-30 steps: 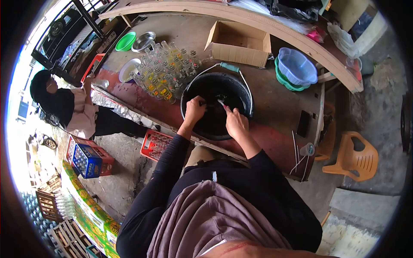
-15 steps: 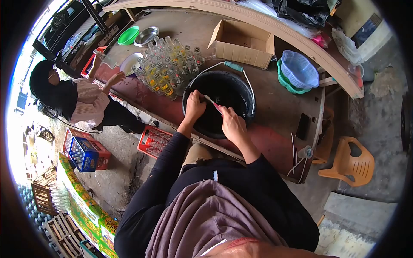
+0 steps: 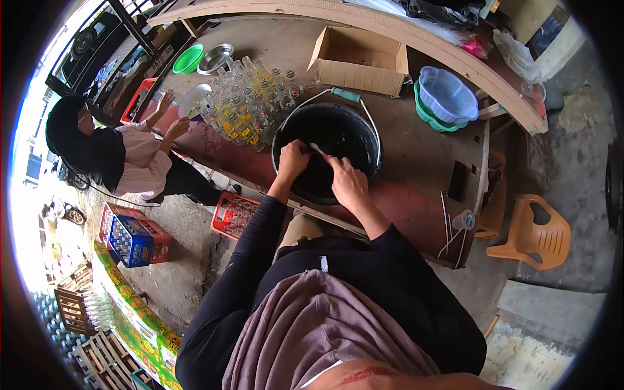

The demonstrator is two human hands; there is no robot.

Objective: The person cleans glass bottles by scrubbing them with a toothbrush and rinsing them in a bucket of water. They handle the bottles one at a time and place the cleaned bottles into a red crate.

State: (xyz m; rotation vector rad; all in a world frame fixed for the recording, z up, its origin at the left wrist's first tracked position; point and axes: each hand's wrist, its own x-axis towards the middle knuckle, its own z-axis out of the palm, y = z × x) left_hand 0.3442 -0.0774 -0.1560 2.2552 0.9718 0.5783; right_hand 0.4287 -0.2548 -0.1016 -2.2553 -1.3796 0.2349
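A black bucket [image 3: 354, 123] with a wire handle and teal grip stands on the table before me, dark liquid inside. Over its opening, my right hand [image 3: 350, 185] is closed around a slim tool [image 3: 323, 154] with a pinkish-red handle and a pale end; its exact kind is too small to tell. That pale end points toward my left hand [image 3: 292, 160], whose fingers are curled closed at the bucket's left side. Whatever the left fingers hold is hidden. Many clear glass bottles [image 3: 250, 104], some with yellow labels, stand grouped just left of the bucket.
A cardboard box [image 3: 364, 75] sits behind the bucket, with blue and green baskets [image 3: 447, 97] at its right. A co-worker [image 3: 140, 149] stands at left near a red crate [image 3: 234, 214]. A phone [image 3: 457, 181] and cup [image 3: 464, 220] lie right; an orange chair [image 3: 533, 231] is beyond.
The co-worker's raised hand held a bottle and now shows none; their arms have shifted. My hands stay over the bucket, the tool slightly turned. The whole view has tilted a little.
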